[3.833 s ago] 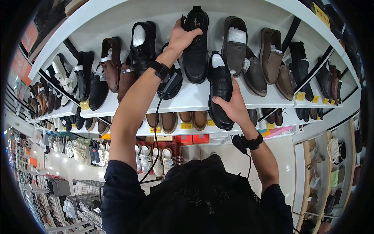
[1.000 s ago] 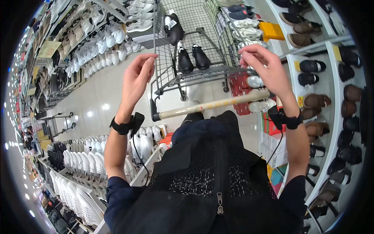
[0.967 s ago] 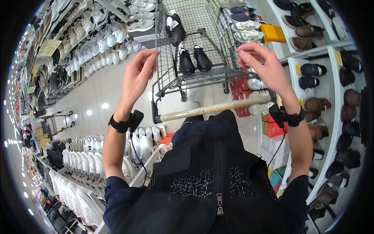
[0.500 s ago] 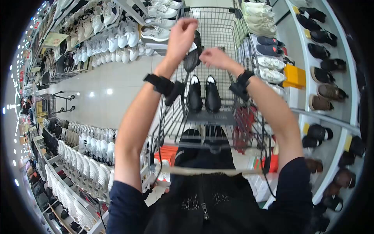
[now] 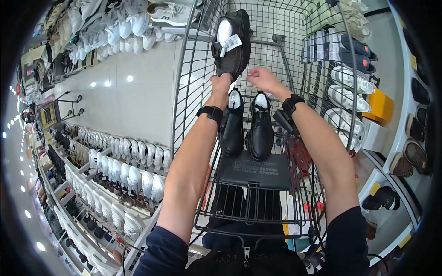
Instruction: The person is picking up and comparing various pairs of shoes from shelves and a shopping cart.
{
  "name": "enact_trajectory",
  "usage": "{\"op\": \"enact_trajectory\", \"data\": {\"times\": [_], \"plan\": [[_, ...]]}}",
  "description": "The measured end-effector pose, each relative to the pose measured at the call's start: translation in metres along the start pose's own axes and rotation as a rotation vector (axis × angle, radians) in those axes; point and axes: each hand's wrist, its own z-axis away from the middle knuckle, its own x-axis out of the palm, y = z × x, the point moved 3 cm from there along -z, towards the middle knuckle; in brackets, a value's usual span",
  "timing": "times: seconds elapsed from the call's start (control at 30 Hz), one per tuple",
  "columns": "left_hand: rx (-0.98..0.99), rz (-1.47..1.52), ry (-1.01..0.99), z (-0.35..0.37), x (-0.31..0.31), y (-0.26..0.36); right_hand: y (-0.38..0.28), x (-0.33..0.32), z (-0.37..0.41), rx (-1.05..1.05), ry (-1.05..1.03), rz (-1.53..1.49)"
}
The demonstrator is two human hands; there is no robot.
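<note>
My left hand (image 5: 221, 87) is closed on the toe end of a dark brown-black shoe (image 5: 240, 60) inside the cart. A white tag hangs over that shoe, and white stuffing shows in its opening. To the right, my right hand (image 5: 269, 83) is empty, with fingers loosely bent and slightly apart, beside the shoe but not touching it. Just below my hands, two black leather shoes, the left one (image 5: 234, 131) and the right one (image 5: 261, 135), stand side by side with toes toward me. They stand by the dark plastic panel (image 5: 253, 171) of the cart.
The wire shopping cart (image 5: 178, 92) surrounds my hands. White shoes (image 5: 124, 172) line racks on the left, beside a tiled aisle (image 5: 124, 101) with another cart (image 5: 53, 112). More shoes, a yellow box (image 5: 379, 106) and shelves (image 5: 386, 202) stand close on the right.
My left hand has come down and closed on the dark shoe's toe. My right hand stays near it. The view has moved closer to the cart.
</note>
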Motion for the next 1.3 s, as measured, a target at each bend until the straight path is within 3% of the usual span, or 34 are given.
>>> {"op": "enact_trajectory", "data": {"times": [0.07, 0.13, 0.2, 0.27, 0.4, 0.43, 0.47, 0.57, 0.6, 0.67, 0.73, 0.8, 0.87, 0.93, 1.0, 1.07, 1.13, 1.2, 1.3], "plan": [[-0.071, 0.050, -0.139, -0.006, 0.005, 0.001, 0.004, 0.001, -0.002, -0.002, 0.114, -0.260], [-0.015, 0.116, -0.017, 0.000, 0.011, 0.001, 0.003, 0.003, -0.003, 0.030, 0.099, -0.322], [-0.084, -0.045, -0.006, 0.005, 0.015, 0.000, 0.005, 0.009, -0.003, 0.000, 0.187, -0.395], [-0.020, -0.114, 0.072, 0.020, 0.023, 0.003, 0.000, 0.008, -0.003, -0.027, 0.194, -0.466], [-0.037, -0.171, -0.272, 0.036, 0.025, 0.011, -0.028, -0.009, 0.006, 0.131, 0.226, -0.625], [-0.055, -0.136, -0.399, 0.041, 0.028, 0.012, -0.039, -0.012, 0.010, 0.028, 0.085, -0.635], [-0.054, -0.137, -0.400, 0.035, 0.033, 0.005, -0.048, -0.013, 0.013, -0.075, -0.052, -0.640], [0.236, -0.472, -0.171, 0.016, 0.041, -0.008, -0.034, -0.008, 0.007, -0.075, 0.038, -0.603], [0.231, -0.473, -0.170, 0.015, 0.039, -0.009, -0.030, -0.006, 0.009, -0.046, 0.112, -0.620], [0.286, -0.502, -0.410, 0.016, 0.044, -0.008, -0.022, -0.007, 0.010, -0.031, 0.164, -0.599], [0.270, -0.527, -0.417, 0.018, 0.051, -0.017, -0.014, -0.009, 0.010, -0.074, 0.237, -0.620], [0.313, -0.239, -0.480, 0.024, 0.056, -0.013, -0.011, -0.011, 0.012, -0.115, 0.285, -0.639], [0.227, -0.200, -0.430, 0.034, 0.058, -0.009, -0.010, -0.014, 0.019, -0.161, 0.330, -0.657], [0.266, 0.005, -0.313, 0.021, 0.055, -0.011, -0.023, -0.027, 0.032, -0.146, 0.511, -0.569], [0.137, 0.099, -0.219, -0.003, 0.052, -0.027, -0.023, -0.031, 0.033, -0.124, 0.517, -0.585], [-0.033, 0.118, -0.340, -0.007, 0.048, -0.006, -0.020, -0.038, 0.037, -0.171, 0.625, -0.579], [-0.016, 0.134, -0.210, -0.010, 0.053, 0.004, -0.006, -0.038, 0.034, -0.164, 0.694, -0.507], [0.032, 0.103, -0.208, -0.022, 0.059, 0.014, 0.014, -0.039, 0.029, -0.107, 0.746, -0.697], [0.072, 0.033, -0.270, -0.031, 0.071, 0.017, 0.046, -0.041, 0.023, 0.021, 0.655, -0.764]]}}
